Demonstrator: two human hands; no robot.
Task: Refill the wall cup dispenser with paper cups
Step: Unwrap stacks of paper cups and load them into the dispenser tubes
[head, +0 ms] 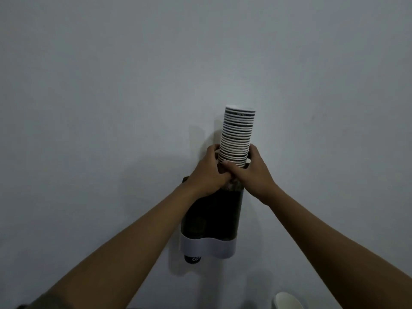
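Two hands, left hand [208,172] and right hand [252,172], grip one cup stack [237,134], perhaps thirty cups

The bottom of the stack of paper cups [237,134] is hidden behind the fingers [225,172] of both hands, so where it meets the top of the dispenser [214,215] cannot be seen, and the dispenser's dark body is too dim to show what sits inside. Well below the fingers, 1 cup [192,259] pokes from the dispenser's base with its lettering cut short, and another white cup [287,301] is cropped by the lower picture edge.
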